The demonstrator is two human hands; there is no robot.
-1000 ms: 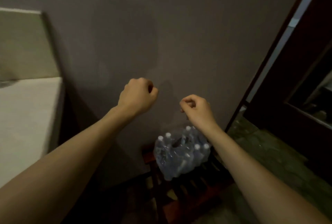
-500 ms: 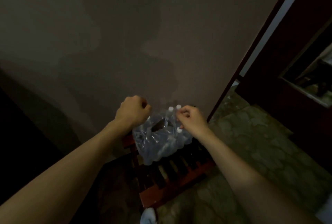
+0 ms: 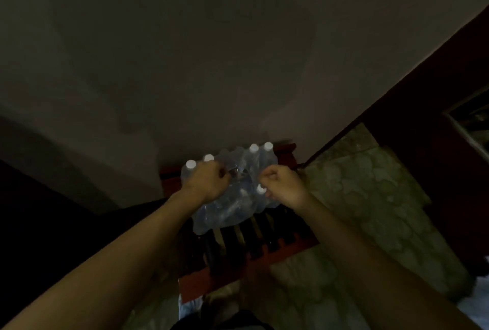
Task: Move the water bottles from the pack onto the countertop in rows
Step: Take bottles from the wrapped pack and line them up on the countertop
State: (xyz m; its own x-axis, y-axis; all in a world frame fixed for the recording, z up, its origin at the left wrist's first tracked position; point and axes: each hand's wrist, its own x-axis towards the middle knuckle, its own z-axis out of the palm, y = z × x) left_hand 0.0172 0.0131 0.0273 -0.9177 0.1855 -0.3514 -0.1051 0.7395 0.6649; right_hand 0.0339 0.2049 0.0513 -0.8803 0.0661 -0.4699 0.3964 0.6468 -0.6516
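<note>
Both hands being lowered onto clear shrink-wrapped pack of white-capped water bottles (image 3: 232, 197) on red slatted wooden stool (image 3: 251, 258); left hand (image 3: 209, 184), right hand (image 3: 284, 186) curled, gripping film. Pack being judged heavy, film slippery, stretchy.

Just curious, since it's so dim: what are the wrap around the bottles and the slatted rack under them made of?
Wrap: looks like thin clear plastic film, glossy and crinkled, bottles showing through. Slatted rack: probably wood with a reddish-brown finish, judging by its straight bars; too dark for certainty.
</note>
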